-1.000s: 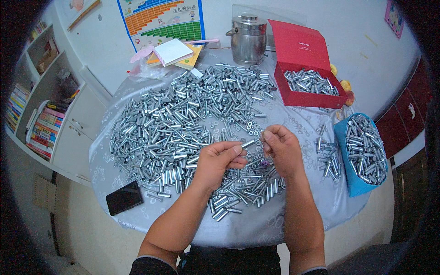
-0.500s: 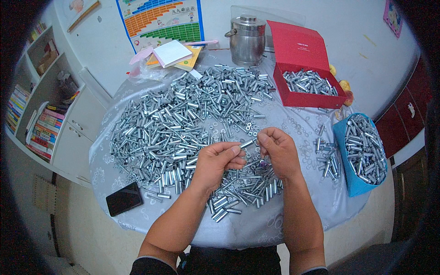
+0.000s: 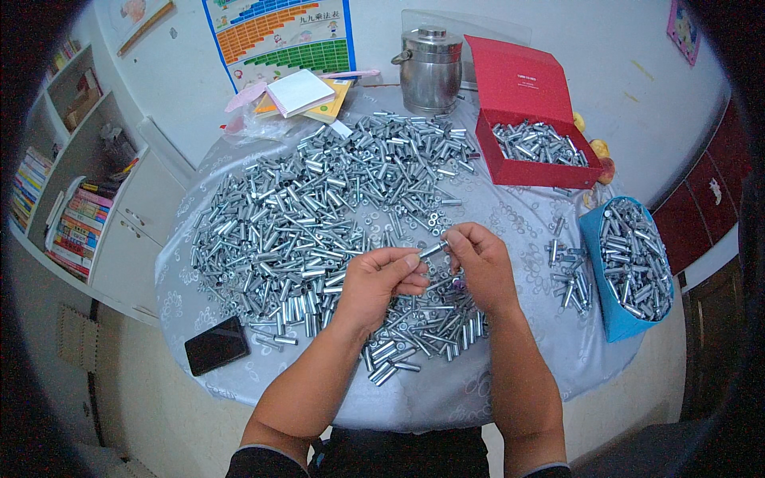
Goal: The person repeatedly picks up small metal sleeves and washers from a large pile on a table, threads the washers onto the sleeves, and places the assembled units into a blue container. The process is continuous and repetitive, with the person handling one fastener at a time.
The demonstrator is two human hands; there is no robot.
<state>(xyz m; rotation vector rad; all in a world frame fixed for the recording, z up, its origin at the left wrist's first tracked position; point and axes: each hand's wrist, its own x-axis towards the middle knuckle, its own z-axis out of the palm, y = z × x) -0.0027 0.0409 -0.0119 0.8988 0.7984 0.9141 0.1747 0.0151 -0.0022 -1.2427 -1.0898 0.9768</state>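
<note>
Over the near right part of a big pile of metal bolts, sleeves and nuts [image 3: 319, 199], my two hands meet at a short shiny metal sleeve [image 3: 433, 249]. My left hand [image 3: 376, 280] pinches its left end between thumb and forefinger, the other fingers curled. At the right end, the thumb and fingertips of my right hand [image 3: 482, 263] are closed on it. Any smaller part between those right fingertips is hidden. Loose washers and nuts [image 3: 434, 221] lie just beyond the hands, and several sleeves [image 3: 386, 366] lie below the left wrist.
An open red box [image 3: 542, 171] of metal parts stands at the back right. A blue fabric bin [image 3: 610, 295] full of bolts is at the right. A steel pot [image 3: 431, 76], a notepad [image 3: 300, 92] and a black phone [image 3: 216, 346] rest on the grey tablecloth [image 3: 319, 398].
My right hand has shifted slightly left and closed in on the sleeve's right end. My left hand stays nearly still.
</note>
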